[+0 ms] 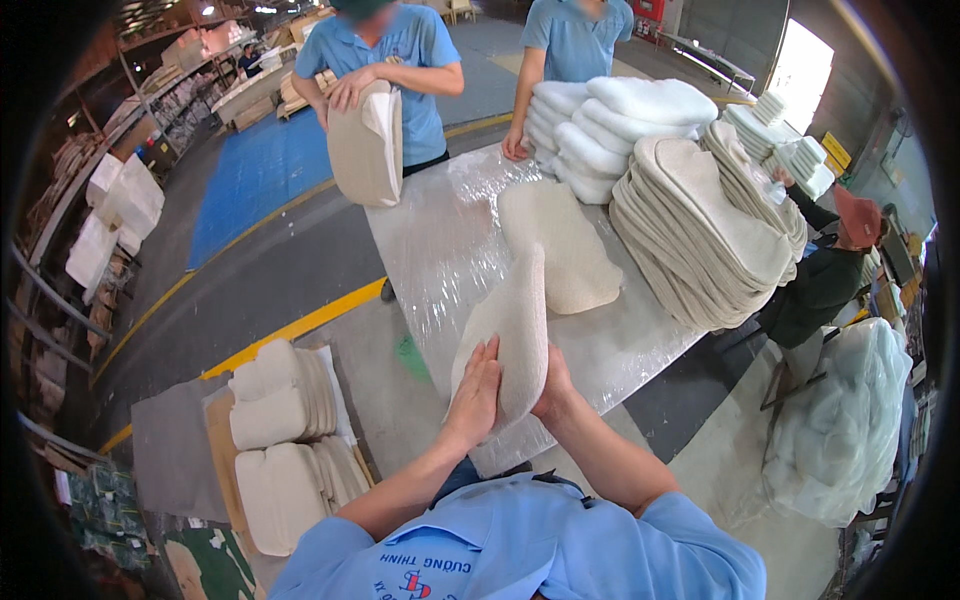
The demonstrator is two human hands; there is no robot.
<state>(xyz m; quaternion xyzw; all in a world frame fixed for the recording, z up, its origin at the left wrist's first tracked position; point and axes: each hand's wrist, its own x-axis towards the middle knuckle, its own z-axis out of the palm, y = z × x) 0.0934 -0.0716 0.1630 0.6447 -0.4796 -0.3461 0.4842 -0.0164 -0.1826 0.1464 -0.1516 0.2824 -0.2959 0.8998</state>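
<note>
Between my palms stands a beige foam pad, tilted upright over the near end of the table. My left hand presses on its left side with fingers stretched along it. My right hand grips the opposite side, its fingers mostly hidden behind the pad. Just beyond, a second beige pad of similar waisted shape lies flat on the plastic-covered table. To the right a tall stack of beige pads rests on the table, with white padded pieces piled behind it.
Across the table one person holds a bundle of beige pads; another person stands beside the white pile. A person in a red cap is at right. More stacked pads sit lower left; a plastic-wrapped bundle stands right.
</note>
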